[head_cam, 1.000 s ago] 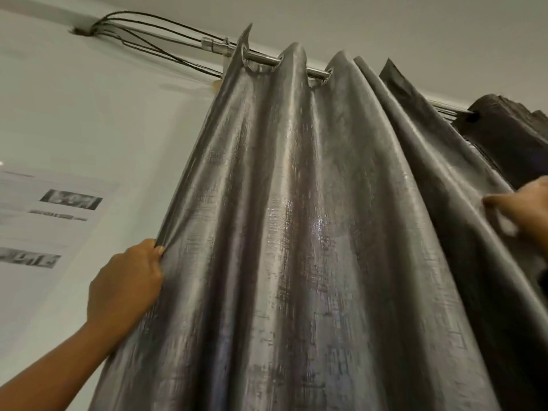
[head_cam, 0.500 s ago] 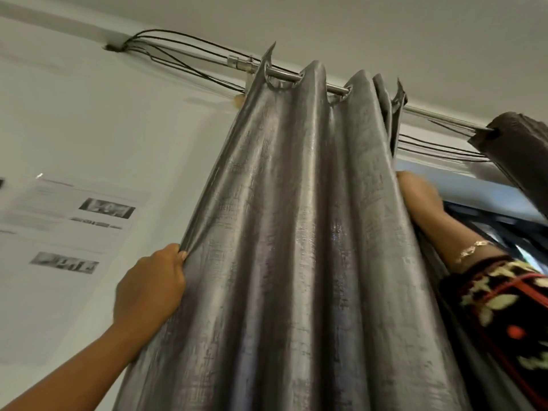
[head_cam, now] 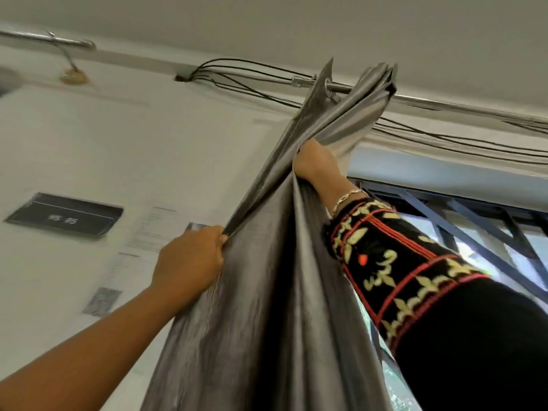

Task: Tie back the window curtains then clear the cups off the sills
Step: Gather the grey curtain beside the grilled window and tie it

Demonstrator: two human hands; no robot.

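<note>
A shiny grey curtain (head_cam: 261,307) hangs from a metal rod (head_cam: 444,102) under the ceiling, bunched into tight folds at the rod's left end. My left hand (head_cam: 189,259) grips the curtain's left edge at mid height. Higher up, my right hand (head_cam: 314,161) clutches the gathered folds from the window side, the arm in a black patterned sleeve. No cups or sills are in view.
A window with a dark metal grille (head_cam: 474,232) shows to the right of the curtain. Black cables (head_cam: 243,72) run along the wall by the rod. On the white wall to the left hang a dark sign (head_cam: 63,218) and paper notices (head_cam: 151,229).
The curtain has been pushed left along the rod and gathered from wide folds into a narrow bunch. My right hand moved left with it, and the window now shows.
</note>
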